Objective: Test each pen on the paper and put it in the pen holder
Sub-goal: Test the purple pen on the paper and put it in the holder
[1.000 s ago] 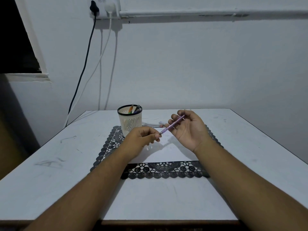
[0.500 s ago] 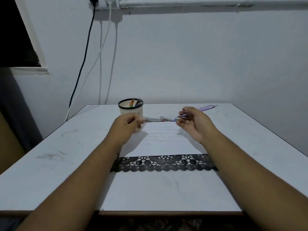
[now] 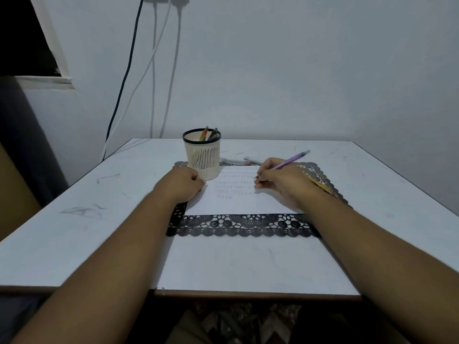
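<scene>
Right hand [image 3: 280, 181] around purple pen [image 3: 290, 162]

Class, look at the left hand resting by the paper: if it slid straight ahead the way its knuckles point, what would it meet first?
Probably the pen holder: the left hand already sits just short of its base.

I have turned the purple pen [image 3: 289, 162] in my right hand [image 3: 285, 181] into a writing grip, tip down on the paper [image 3: 238, 194], while my left hand [image 3: 182, 183] has dropped onto the sheet's edge.
</scene>
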`<action>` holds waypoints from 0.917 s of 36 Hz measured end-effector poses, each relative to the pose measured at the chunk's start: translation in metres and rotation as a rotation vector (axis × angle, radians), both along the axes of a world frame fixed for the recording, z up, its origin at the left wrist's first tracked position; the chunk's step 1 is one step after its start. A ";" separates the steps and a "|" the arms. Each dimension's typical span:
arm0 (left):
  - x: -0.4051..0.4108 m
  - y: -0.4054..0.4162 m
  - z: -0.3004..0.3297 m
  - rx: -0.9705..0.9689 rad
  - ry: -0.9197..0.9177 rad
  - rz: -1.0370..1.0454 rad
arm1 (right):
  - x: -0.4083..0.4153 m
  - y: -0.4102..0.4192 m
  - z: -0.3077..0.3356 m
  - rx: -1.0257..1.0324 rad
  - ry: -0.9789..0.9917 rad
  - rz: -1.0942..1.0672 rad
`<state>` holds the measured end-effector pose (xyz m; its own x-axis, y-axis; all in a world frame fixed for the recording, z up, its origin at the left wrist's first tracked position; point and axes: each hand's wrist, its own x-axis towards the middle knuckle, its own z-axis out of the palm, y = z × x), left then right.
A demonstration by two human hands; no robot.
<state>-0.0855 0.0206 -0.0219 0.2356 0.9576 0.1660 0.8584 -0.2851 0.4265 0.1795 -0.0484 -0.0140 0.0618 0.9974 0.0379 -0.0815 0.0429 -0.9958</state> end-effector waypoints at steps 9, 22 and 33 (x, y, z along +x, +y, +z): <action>0.026 -0.020 -0.006 0.142 0.299 0.123 | -0.038 -0.009 -0.006 0.055 -0.353 0.124; 0.032 -0.026 -0.007 0.141 0.365 0.158 | -0.039 -0.004 -0.012 0.035 -0.341 0.152; 0.031 -0.026 -0.007 0.140 0.350 0.147 | -0.037 -0.004 -0.014 0.039 -0.362 0.130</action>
<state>-0.0540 -0.0057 -0.0285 0.1631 0.9592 0.2310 0.9809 -0.1828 0.0666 0.1420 -0.0521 -0.0276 -0.0892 0.9934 0.0718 0.2682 0.0934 -0.9588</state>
